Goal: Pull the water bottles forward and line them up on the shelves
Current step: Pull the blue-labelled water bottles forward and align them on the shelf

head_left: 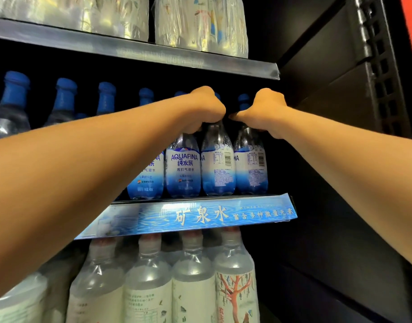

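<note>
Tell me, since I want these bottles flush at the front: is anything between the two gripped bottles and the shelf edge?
Nothing visible. The left hand and right hand grip the necks of two Aquafina bottles already standing at the blue shelf edge, with no item in front.

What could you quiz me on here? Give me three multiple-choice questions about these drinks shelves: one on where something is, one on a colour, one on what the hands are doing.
1. Where is the blue strip with white characters?
A. On the front edge of the shelf under the Aquafina bottles
B. On the top shelf edge
C. On the floor

2. What colour are the caps of the Aquafina bottles?
A. Red
B. Blue
C. White

3. What are the hands doing?
A. Hanging open
B. Holding a box
C. Closed on bottle necks

Answers: 1 A, the blue strip runs just below the Aquafina bottles. 2 B, the caps are blue. 3 C, the left hand and right hand each wrap a bottle's neck.
</note>
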Demonstrator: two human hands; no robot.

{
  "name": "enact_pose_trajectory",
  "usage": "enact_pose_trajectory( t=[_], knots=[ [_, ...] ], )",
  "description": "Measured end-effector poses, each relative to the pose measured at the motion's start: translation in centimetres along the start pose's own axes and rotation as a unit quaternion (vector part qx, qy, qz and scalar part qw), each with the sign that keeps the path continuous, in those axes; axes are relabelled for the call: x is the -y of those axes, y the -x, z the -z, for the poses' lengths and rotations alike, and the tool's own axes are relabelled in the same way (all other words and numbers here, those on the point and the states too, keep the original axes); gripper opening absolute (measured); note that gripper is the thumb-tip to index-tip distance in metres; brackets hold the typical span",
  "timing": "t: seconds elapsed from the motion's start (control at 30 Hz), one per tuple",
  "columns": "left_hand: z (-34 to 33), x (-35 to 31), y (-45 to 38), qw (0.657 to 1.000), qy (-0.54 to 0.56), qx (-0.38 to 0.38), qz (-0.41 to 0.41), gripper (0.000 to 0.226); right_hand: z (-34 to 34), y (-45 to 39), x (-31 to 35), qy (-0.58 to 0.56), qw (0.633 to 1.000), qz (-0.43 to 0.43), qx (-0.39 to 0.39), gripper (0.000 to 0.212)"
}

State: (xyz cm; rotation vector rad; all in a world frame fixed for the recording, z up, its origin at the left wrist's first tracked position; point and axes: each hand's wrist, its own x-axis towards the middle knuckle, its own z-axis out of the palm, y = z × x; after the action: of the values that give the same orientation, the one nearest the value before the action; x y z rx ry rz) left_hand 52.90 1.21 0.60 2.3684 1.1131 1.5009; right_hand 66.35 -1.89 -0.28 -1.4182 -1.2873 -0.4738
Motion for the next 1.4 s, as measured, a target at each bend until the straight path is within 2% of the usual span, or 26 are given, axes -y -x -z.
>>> enact_pose_trajectory(
  t=[0.07, 0.2, 0.33, 0.43, 0.53, 0.63, 0.7, 0.8, 0.93, 1.0, 1.1, 1.2, 1.3, 1.4],
  knots=[
    [-0.1, -0.2, 0.0, 1.000, 0.028, -0.001, 0.006, 0.011, -0.4, -0.1, -0.1, 0.016, 1.000, -0.006, -0.014, 0.059],
    [-0.2, -0.3, 0.1, 0.999, 0.043, -0.015, 0.001, 0.027, -0.4, -0.5, -0.3, 0.021, 1.000, -0.022, -0.007, 0.048],
    [-0.3, -0.1, 0.2, 0.990, -0.100, -0.091, -0.034, 0.042, -0.1, -0.8, 0.0, -0.072, 0.993, -0.047, 0.076, 0.035],
    [-0.2, 0.2, 0.4, 0.979, -0.152, -0.120, -0.061, 0.045, 0.1, -0.6, 0.3, -0.115, 0.986, -0.058, 0.109, 0.031],
    [-0.2, 0.4, -0.1, 0.990, -0.085, -0.097, -0.051, 0.032, -0.1, -0.5, 0.0, -0.132, 0.983, -0.067, 0.107, 0.041],
    [0.0, 0.2, -0.2, 0.998, 0.023, -0.051, -0.014, 0.018, -0.7, -0.3, -0.3, -0.042, 0.997, -0.048, 0.034, 0.057],
    [0.1, 0.2, -0.2, 0.999, 0.038, -0.038, -0.004, 0.022, -0.9, -0.2, -0.3, 0.007, 0.999, -0.031, -0.012, 0.053],
    [0.1, 0.4, -0.3, 0.999, 0.013, -0.046, -0.014, 0.033, -0.9, -0.4, -0.3, -0.012, 0.999, -0.044, -0.002, 0.046],
    [0.0, 0.5, -0.2, 0.977, -0.159, -0.118, -0.076, 0.045, -0.7, -0.8, -0.2, -0.068, 0.994, -0.058, 0.061, 0.030],
    [0.0, 0.5, 0.0, 0.965, -0.204, -0.130, -0.101, 0.048, -0.5, -0.8, -0.1, -0.097, 0.989, -0.058, 0.094, 0.026],
    [0.1, 0.7, 0.1, 0.963, -0.209, -0.130, -0.110, 0.048, -0.2, -0.7, -0.1, -0.105, 0.987, -0.057, 0.108, 0.023],
    [0.2, 0.6, 0.0, 0.981, -0.141, -0.103, -0.090, 0.047, -0.2, -0.6, -0.2, -0.124, 0.985, -0.054, 0.109, 0.016],
    [0.2, 0.5, 0.0, 0.997, -0.034, -0.048, -0.047, 0.030, -0.4, -0.5, -0.3, -0.130, 0.987, -0.055, 0.079, 0.037],
    [0.0, 0.7, 0.0, 0.996, -0.061, -0.059, -0.031, 0.027, -0.5, -0.5, -0.5, -0.065, 0.996, -0.049, 0.031, 0.050]
  ],
)
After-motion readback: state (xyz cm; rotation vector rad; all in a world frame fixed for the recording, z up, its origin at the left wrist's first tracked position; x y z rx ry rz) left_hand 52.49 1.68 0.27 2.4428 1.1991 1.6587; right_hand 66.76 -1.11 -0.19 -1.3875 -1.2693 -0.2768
